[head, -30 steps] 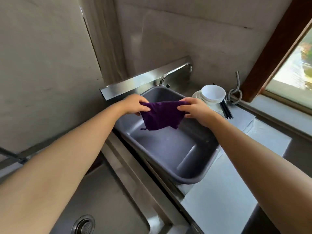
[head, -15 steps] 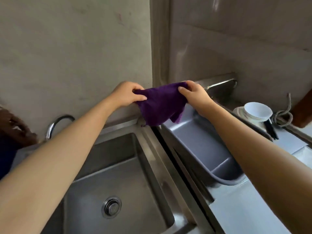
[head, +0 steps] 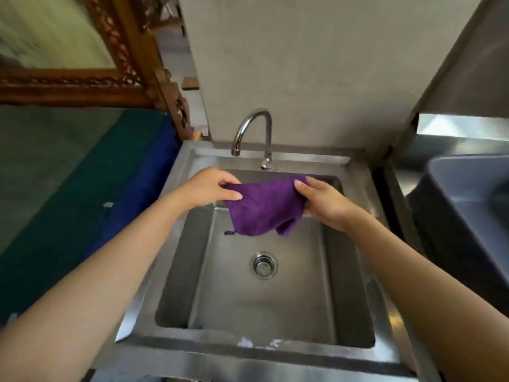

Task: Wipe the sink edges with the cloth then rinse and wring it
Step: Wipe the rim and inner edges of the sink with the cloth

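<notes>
Left hand (head: 210, 187) and right hand (head: 323, 201) pinch purple cloth (head: 264, 208) mid-frame over sink (head: 192, 164); bunch it, then wipe the rim firmly

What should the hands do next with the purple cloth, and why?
Probably lower the purple cloth onto the back rim of the sink and start wiping. The left hand and right hand pinch it by its top corners, and it hangs over the bowl, seemingly touching no edge. No water shows at the faucet, so wiping likely comes first.

The cloth (head: 264, 208) hides some of the sink (head: 316, 354) wall.
</notes>
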The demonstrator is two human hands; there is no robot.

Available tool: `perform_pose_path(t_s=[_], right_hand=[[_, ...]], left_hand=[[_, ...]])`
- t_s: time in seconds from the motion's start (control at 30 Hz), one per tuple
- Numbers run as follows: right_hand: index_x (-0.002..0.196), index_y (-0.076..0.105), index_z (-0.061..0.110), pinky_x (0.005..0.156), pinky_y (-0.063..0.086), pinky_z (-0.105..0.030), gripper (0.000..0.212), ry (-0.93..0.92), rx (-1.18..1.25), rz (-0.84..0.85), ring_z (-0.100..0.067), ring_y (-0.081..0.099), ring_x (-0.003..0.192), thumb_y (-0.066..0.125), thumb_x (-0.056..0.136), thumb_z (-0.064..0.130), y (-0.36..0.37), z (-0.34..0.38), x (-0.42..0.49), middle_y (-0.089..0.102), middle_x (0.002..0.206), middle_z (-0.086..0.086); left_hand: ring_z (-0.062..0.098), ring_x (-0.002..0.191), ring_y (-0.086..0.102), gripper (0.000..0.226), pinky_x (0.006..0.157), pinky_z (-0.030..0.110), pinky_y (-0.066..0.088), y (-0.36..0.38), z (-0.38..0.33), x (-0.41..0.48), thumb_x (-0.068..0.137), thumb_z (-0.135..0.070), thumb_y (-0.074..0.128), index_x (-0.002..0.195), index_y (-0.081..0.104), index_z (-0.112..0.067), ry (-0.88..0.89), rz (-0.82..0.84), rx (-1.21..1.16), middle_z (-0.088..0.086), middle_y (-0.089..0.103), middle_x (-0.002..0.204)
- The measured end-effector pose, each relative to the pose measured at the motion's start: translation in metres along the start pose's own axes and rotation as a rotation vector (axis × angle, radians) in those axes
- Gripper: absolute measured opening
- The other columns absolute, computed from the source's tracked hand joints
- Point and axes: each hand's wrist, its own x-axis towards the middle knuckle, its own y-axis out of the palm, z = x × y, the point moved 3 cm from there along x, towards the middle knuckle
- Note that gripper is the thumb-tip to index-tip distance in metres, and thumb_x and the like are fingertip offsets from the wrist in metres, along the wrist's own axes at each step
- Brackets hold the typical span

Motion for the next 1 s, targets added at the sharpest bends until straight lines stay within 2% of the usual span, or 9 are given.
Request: perform_pose_path(t_s=[0.23,0.33,0.47,0.57,0.67,0.77,0.87,0.93,1.0], right_hand=[[0.098,0.064,0.016,0.079,0.052,-0.036,0.018,0.097,-0.01,0.07,-0.021,0.065,0.088,0.049,0.095,0.027,0.093,-0.069,0.041,0.068,0.097,-0.007],[0.103,0.065,0.008,0.084,0.055,-0.039,0.019,0.208,-0.04,0.134,-0.027,0.067,0.092,0.063,0.087,0.017,0.125,-0.102,0.048,0.07,0.098,-0.013],[0.098,0.066,0.001,0.068,0.056,-0.032,0.017,0.296,-0.036,0.006,-0.026,0.065,0.08,0.066,0.082,0.006,0.16,-0.128,0.057,0.068,0.087,-0.013],[0.078,0.065,0.015,0.069,0.053,-0.035,0.01,0.27,-0.017,-0.122,-0.026,0.063,0.076,0.067,0.081,0.006,0.183,-0.136,0.065,0.067,0.077,-0.007],[0.08,0.063,0.011,0.068,0.048,-0.035,0.003,0.2,-0.126,-0.206,-0.025,0.059,0.073,0.065,0.083,0.01,0.209,-0.142,0.072,0.064,0.073,-0.006],[0.088,0.065,0.006,0.073,0.049,-0.037,0.013,0.112,-0.277,-0.288,-0.028,0.06,0.077,0.062,0.085,0.018,0.239,-0.148,0.083,0.065,0.079,-0.012],[0.111,0.065,0.011,0.074,0.044,-0.021,0.025,0.045,-0.348,-0.202,-0.017,0.059,0.084,0.058,0.089,0.02,0.271,-0.153,0.093,0.063,0.088,-0.003],[0.123,0.06,0.014,0.085,0.035,-0.01,0.033,-0.03,-0.457,-0.083,-0.013,0.054,0.101,0.055,0.092,0.025,0.289,-0.16,0.1,0.06,0.107,-0.001],[0.128,0.056,0.017,0.108,0.028,-0.023,0.037,-0.112,-0.595,0.002,-0.017,0.041,0.125,0.047,0.095,0.032,0.3,-0.172,0.108,0.054,0.131,-0.002]], left_hand=[[0.013,0.089,0.064,0.023,0.077,0.019,0.047,-0.005,0.103,-0.035,0.082,-0.011,0.065,0.105,0.068,-0.012,-0.18,-0.067,0.012,0.001,0.07,0.097],[0.011,0.087,0.06,0.023,0.073,0.019,0.042,0.001,0.143,-0.045,0.081,-0.008,0.064,0.104,0.069,-0.01,-0.216,-0.15,-0.008,0.004,0.07,0.099],[0.011,0.092,0.06,0.025,0.077,0.015,0.037,0.008,0.192,-0.058,0.081,-0.011,0.066,0.106,0.069,-0.01,-0.248,-0.172,0.023,0.005,0.07,0.103],[0.019,0.115,0.056,0.039,0.093,0.02,0.04,0.002,0.23,-0.071,0.083,-0.02,0.066,0.121,0.06,-0.012,-0.222,-0.274,0.062,0.007,0.063,0.123],[0.025,0.139,0.029,0.055,0.112,0.035,0.026,-0.001,0.267,-0.085,0.092,-0.03,0.051,0.14,0.035,-0.009,-0.238,-0.368,0.31,0.011,0.036,0.148],[0.021,0.145,-0.004,0.077,0.119,0.037,0.005,0.017,0.299,-0.092,0.091,-0.058,0.02,0.147,0.007,-0.008,-0.313,-0.241,0.454,0.01,0.002,0.158],[0.016,0.14,-0.015,0.103,0.117,0.035,0.0,0.036,0.32,-0.092,0.07,-0.075,-0.017,0.147,-0.002,-0.008,-0.308,-0.204,0.483,0.01,-0.009,0.157],[0.019,0.142,-0.01,0.1,0.117,0.037,0.003,0.041,0.326,-0.091,0.074,-0.073,-0.016,0.146,0.002,-0.006,-0.303,-0.232,0.502,0.011,-0.004,0.157],[0.023,0.144,-0.002,0.094,0.118,0.039,0.008,0.042,0.326,-0.09,0.081,-0.069,-0.012,0.146,0.008,-0.005,-0.288,-0.258,0.502,0.013,0.002,0.156]])
